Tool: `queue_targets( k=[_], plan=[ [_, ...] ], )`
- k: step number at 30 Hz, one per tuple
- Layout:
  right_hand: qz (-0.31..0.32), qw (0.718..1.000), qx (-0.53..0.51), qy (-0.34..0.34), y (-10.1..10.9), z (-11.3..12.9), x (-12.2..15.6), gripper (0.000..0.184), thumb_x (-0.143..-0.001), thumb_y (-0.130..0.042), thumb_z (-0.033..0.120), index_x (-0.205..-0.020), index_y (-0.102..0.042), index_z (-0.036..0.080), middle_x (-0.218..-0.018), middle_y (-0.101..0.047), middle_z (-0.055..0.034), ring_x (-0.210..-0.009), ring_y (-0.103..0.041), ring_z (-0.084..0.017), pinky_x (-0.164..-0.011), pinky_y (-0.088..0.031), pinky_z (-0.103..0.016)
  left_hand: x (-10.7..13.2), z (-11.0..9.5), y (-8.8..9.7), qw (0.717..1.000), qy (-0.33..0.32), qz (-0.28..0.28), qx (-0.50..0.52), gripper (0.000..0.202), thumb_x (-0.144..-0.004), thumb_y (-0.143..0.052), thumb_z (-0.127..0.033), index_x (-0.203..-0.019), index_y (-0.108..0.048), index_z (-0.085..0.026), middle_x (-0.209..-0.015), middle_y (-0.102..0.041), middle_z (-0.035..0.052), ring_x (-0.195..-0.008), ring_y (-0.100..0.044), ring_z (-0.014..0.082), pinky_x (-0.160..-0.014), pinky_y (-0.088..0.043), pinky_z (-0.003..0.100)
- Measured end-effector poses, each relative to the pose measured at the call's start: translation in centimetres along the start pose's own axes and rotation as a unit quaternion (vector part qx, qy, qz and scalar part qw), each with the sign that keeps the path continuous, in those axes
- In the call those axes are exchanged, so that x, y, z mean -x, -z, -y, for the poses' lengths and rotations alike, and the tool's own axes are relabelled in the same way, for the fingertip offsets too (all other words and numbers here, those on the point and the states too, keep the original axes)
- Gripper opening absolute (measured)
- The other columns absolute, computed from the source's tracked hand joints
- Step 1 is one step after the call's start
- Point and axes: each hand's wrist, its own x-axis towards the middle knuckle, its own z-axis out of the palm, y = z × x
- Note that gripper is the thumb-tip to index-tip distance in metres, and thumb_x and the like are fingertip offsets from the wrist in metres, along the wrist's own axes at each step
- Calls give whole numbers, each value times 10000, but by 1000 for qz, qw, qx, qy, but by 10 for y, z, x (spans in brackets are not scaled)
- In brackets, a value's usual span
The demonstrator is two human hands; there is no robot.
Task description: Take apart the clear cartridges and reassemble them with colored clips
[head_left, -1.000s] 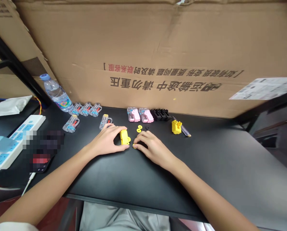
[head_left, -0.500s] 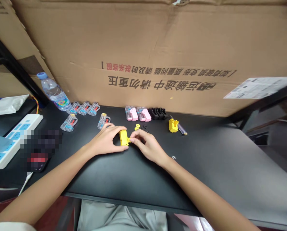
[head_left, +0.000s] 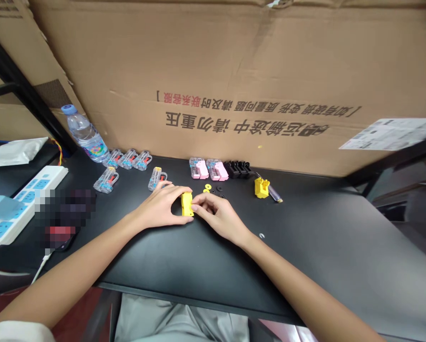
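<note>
The left hand (head_left: 159, 207) and the right hand (head_left: 220, 220) held one yellow plastic part (head_left: 187, 204) in a narrow grip between them, at the middle of the black table (head_left: 198, 285). One small silver ring (head_left: 262, 235) lay to the right. Just beyond the hands were yellow washers (head_left: 208, 187) and black washers (head_left: 219, 189). Farther back stood five clear-and-blue pieces (head_left: 108, 180), two pink pieces (head_left: 199, 169), a black cluster (head_left: 237, 169), a second yellow part (head_left: 262, 187) and one screwdriver (head_left: 274, 195). One water bottle (head_left: 83, 135) stood at upper left. Behind everything, a cardboard sheet (head_left: 256, 57) bore upside-down Chinese print reading "请勿重压".
</note>
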Motion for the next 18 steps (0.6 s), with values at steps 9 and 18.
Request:
queue_targets(
  k=[9, 18],
  plan=[
    [8, 995, -93, -34, 0, 8, 0, 350, -936, -739, 477, -1143, -601, 231, -839, -673, 14, -603, -505, -132, -611, -422, -311, 0, -6, 1, 1000, -18, -16, -11, 597, -837, -815, -490, -1346, -613, -250, -1266, -763, 78, -1117, -726, 276, -1235, -325, 512],
    [27, 979, -183, -81, 5, 12, 0, 488, -855, -847, 432, -1177, -529, 249, -809, -681, 45, -657, -553, -128, -684, -449, -300, 1, -7, 2, 998, -42, -50, -16, 664, -774, -859, -489, -1342, -644, -221, -1098, -780, 67, -1013, -733, 268, -1221, -356, 516]
  ],
)
